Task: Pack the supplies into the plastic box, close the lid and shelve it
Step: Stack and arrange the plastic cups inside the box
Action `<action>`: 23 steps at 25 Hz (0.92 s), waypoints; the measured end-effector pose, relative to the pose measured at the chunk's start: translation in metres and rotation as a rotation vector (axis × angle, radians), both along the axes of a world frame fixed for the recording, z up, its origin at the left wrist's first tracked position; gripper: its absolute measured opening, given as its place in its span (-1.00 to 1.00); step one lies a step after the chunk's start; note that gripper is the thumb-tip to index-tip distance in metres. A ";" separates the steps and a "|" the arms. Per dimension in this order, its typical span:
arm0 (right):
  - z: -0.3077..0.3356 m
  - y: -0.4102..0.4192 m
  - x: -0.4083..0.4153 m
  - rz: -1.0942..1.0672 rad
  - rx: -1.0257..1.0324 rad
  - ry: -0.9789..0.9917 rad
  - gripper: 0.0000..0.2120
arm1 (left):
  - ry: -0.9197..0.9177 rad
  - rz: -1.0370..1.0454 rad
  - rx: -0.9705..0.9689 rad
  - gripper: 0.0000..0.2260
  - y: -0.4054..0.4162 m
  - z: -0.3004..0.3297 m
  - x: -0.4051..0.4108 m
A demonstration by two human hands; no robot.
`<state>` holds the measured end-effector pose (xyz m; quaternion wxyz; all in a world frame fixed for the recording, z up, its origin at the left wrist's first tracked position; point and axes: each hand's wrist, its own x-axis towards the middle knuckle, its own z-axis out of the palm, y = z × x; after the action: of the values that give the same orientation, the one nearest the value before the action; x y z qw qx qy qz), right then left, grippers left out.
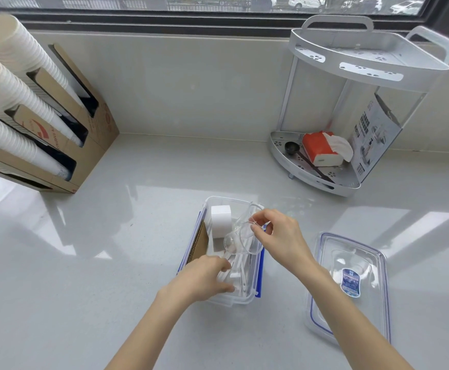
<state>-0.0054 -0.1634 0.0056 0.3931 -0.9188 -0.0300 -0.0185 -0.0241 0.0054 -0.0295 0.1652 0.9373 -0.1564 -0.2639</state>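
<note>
On a pale counter (138, 236) under a window, a clear plastic box (252, 296) stands open mid-packing.
The right hand (279, 236) pinches a tilted clear cup (240, 236) over it; the left hand (204, 279) closes on white utensils (238, 273) inside; a white roll (220, 220) lies within; the lid (351, 287) rests just right; a corner rack (351, 108) stands beyond.

Clear rectangular plastic box (219, 201) with blue clips; clear plastic lid (324, 303), blue-edged, blue-and-white label; red-orange tissue pack (318, 148); glossy pale grey countertop (138, 209).
</note>
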 end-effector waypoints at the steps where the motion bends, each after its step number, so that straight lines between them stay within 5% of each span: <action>1: 0.001 0.000 0.000 0.001 0.004 0.000 -0.87 | -0.038 0.009 -0.026 -0.53 0.000 0.001 -0.001; 14: 0.032 -0.009 0.012 -0.029 0.068 -0.014 -0.91 | -0.563 0.407 -0.550 -0.57 0.013 0.015 -0.010; 23: 0.019 0.011 0.007 0.091 -0.024 0.004 -0.87 | -0.539 0.346 -0.640 -0.60 0.002 0.014 -0.016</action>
<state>0.0018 -0.1523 0.0245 0.3825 -0.9212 -0.0715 0.0015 -0.0402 0.0073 -0.0159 0.4420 0.8866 -0.1085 0.0827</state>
